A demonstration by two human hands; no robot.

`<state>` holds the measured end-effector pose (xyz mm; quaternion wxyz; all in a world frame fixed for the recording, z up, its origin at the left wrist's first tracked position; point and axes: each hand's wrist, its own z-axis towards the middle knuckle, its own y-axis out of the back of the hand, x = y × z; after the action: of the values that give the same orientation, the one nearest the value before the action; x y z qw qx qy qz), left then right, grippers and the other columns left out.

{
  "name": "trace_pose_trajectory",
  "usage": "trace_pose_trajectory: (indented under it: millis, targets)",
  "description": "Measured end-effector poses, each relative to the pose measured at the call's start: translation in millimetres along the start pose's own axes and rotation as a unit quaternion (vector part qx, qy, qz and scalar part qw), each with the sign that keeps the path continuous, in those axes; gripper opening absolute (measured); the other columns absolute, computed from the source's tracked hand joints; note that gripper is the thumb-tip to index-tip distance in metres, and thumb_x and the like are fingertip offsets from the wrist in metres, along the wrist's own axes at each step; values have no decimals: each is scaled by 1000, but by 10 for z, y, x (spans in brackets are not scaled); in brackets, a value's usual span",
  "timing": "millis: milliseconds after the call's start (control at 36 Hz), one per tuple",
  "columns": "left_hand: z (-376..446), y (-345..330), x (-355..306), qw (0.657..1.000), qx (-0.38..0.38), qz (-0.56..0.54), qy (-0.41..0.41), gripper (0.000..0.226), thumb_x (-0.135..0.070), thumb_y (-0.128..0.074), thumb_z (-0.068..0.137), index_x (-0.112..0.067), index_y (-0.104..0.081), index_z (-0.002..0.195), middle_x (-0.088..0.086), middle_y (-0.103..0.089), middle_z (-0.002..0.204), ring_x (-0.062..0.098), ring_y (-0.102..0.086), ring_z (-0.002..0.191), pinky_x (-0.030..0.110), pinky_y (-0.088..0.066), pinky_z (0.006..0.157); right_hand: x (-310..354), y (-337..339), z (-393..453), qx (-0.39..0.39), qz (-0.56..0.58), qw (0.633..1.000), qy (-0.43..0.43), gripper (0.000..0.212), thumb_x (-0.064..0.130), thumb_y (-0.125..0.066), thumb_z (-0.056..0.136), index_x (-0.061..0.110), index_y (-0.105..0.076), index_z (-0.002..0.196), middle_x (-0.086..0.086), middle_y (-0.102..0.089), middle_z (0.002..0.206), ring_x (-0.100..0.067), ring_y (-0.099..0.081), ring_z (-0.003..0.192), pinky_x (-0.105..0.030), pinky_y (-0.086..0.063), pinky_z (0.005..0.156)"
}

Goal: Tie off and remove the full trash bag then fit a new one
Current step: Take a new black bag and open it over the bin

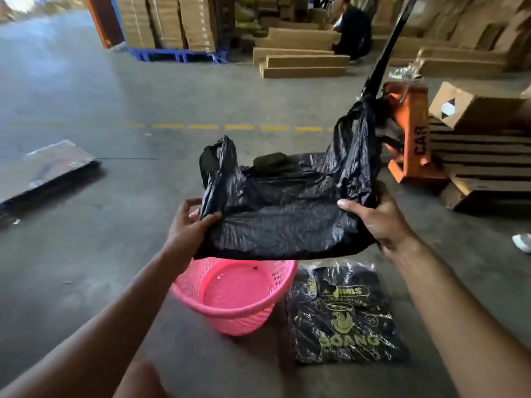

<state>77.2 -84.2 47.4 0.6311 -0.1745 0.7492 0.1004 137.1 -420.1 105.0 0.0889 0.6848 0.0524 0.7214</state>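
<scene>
New black bag point(284, 222) is held up in the air above the pink basket point(238, 294), mouth end away from the person, both loop handles sticking up at the far side. Left hand point(191, 225) pinches the bag's left edge, thumb on top & fingers under; right hand point(376, 216) grips the right edge the same way, closed on the plastic. Held wide apart like this prob to stretch the bag flat and work the mouth open before it goes in.

Basket sits on the concrete floor point(100, 211) right under the bag, tipped a bit toward the camera, nothing in it bar a speck or two, so the full bag looks already out; can't tell where that one went. So the step in hand is fitting the new liner.

Pack of spare bags point(342, 317) lies flat just beside the basket on its right, within easy reach. Further off: orange pallet jack point(411, 133) w/ stacked pallets to the right, cardboard stacks point(172, 21) at the back
</scene>
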Motion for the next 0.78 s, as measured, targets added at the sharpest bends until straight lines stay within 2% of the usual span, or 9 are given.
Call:
trace_pose_trajectory:
  millis: [83, 139, 194, 361, 417, 472, 556, 639, 778]
  targets:
    - [-72, 343, -55, 992, -27, 108, -54, 20, -9, -70, 91, -24, -62, 100, 14, -72, 91, 20, -66, 68, 27, -57, 63, -233, -204, -36, 27, -64, 997, 23, 23, 21, -77, 87, 24, -67, 107, 11, -73, 98, 2, -69, 86, -28, -49, 86]
    - [-163, 468, -102, 974, -50, 197, -96, 8, -8, -66, 95, -12, -68, 101, 16, -68, 91, 19, -62, 72, 10, -50, 58, -296, -381, -100, 39, -136, 989, 34, 4, 29, -71, 92, 28, -68, 94, 8, -72, 93, -6, -69, 85, -28, -48, 78]
    - [-234, 593, -132, 944, -78, 296, -121, 12, -10, -65, 96, -5, -74, 102, 13, -67, 98, 17, -61, 77, 3, -44, 61, -339, -580, -140, 56, -221, 972, 50, 17, 37, -67, 93, 29, -64, 78, -4, -68, 92, -21, -66, 86, -29, -43, 73]
    - [-129, 806, -134, 859, -58, 506, -56, 35, -39, -56, 100, -13, -78, 91, 16, -74, 94, 33, -68, 93, 37, -47, 76, -375, -1168, -180, 169, -346, 922, 32, 27, 32, -63, 94, 8, -70, 84, -12, -64, 88, -30, -66, 90, -29, -38, 71]
    - [-24, 760, -98, 840, -29, 541, -37, 43, -40, -54, 100, -5, -71, 83, 20, -72, 85, 36, -69, 89, 37, -44, 68, -450, -1358, -138, 198, -356, 913, 0, 21, 22, -61, 92, 5, -68, 102, -20, -71, 107, -35, -67, 105, -28, -41, 74]
    - [90, 702, -21, 823, -7, 567, -32, 40, -40, -53, 100, -9, -74, 86, 22, -73, 92, 38, -69, 94, 35, -42, 66, -571, -1542, -77, 229, -362, 903, -22, 54, 13, -58, 88, 9, -50, 142, -18, -59, 139, -32, -57, 127, -27, -45, 93]
    - [242, 553, 100, 793, 37, 607, -18, 34, -32, -48, 102, -18, -73, 119, 22, -70, 122, 39, -66, 112, 38, -48, 82, -754, -1763, -4, 262, -395, 874, -107, 77, 20, -55, 91, 9, -19, 158, -25, -49, 149, -36, -54, 132, -31, -44, 98]
    - [387, 432, 258, 768, 75, 636, 6, 36, -27, -47, 100, -17, -70, 125, 17, -67, 133, 36, -63, 121, 39, -50, 95, -966, -1912, 44, 267, -417, 860, -118, 65, 29, -54, 91, 8, -35, 149, -27, -55, 143, -39, -56, 129, -35, -45, 99]
    - [616, 439, 551, 742, 30, 669, -20, 40, -37, -53, 69, -26, -79, 97, 10, -74, 113, 36, -65, 110, 42, -56, 91, -1020, -1865, -13, 206, -564, 798, 62, 47, 28, -64, 77, 17, -69, 122, -12, -55, 133, -36, -52, 126, -41, -45, 106]
